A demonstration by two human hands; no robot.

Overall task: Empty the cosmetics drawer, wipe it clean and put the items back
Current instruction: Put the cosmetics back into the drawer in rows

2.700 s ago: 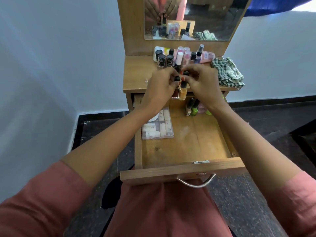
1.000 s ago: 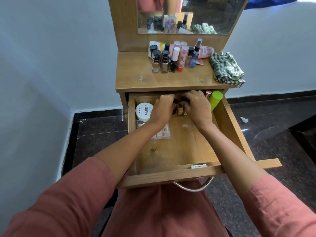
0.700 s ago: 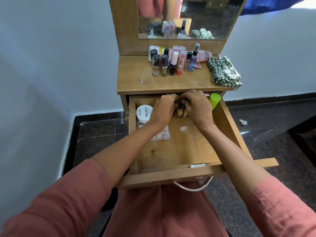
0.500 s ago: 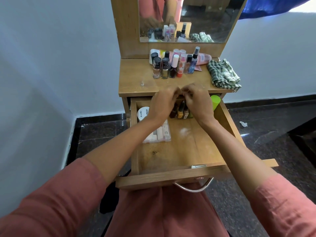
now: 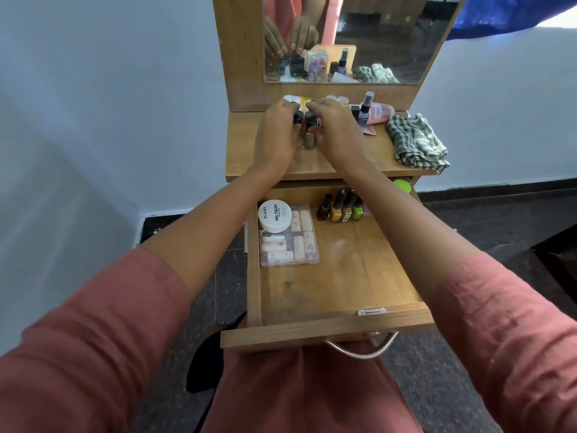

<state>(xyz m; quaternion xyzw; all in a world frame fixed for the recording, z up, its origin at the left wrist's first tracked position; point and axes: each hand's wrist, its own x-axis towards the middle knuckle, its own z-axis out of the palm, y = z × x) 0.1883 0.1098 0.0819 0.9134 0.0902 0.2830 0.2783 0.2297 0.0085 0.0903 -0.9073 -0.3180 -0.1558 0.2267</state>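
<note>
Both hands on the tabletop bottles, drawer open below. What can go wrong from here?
1. The left hand and right hand grip the small black-capped glass bottles together; one may slip out and fall.
2. The right hand sits close to the tall clear spray bottle and might knock it over.
3. Placing more bottles could topple the upright row of nail polish bottles at the back of the open wooden drawer.

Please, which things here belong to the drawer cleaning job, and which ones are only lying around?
For the job: drawer; nail polish bottles, white nail polish jar and clear plastic case inside it; black-capped bottles, spray bottle, pink tube and checked cloth on the tabletop.

Lying about: mirror; blue sheet.
</note>
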